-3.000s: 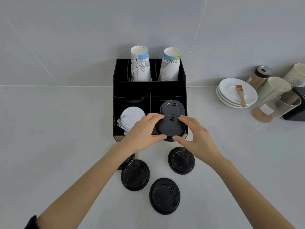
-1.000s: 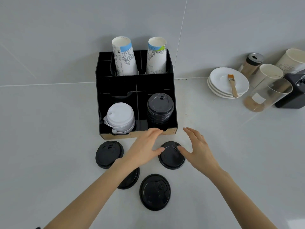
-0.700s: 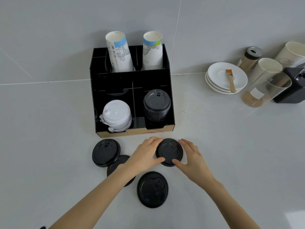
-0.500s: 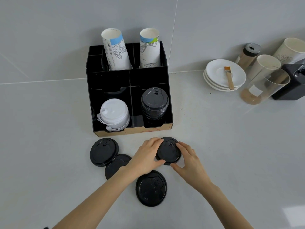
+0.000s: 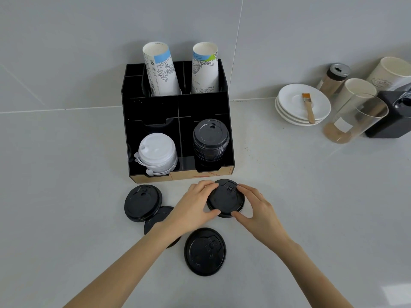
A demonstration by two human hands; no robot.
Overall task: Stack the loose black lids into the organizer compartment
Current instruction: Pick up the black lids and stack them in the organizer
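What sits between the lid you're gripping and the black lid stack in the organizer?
In the head view, only the organizer's tan front lip separates the gripped lid from the black lid stack; no loose object lies between.

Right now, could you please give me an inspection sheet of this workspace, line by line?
Surface: pale grey counter, bare apart from the items below.
Job's things: black organizer holds a black lid stack front right and white lids front left; held lid lies just in front; three loose lids on the counter, the middle one partly hidden by the forearm.
Clutter: two paper cup stacks at the back; saucers with brush, shaker, clear container on the right.
Grippers: left hand and right hand grip the held lid's rim.
Cables: nothing seen.
Surroundings: grey tiled wall.
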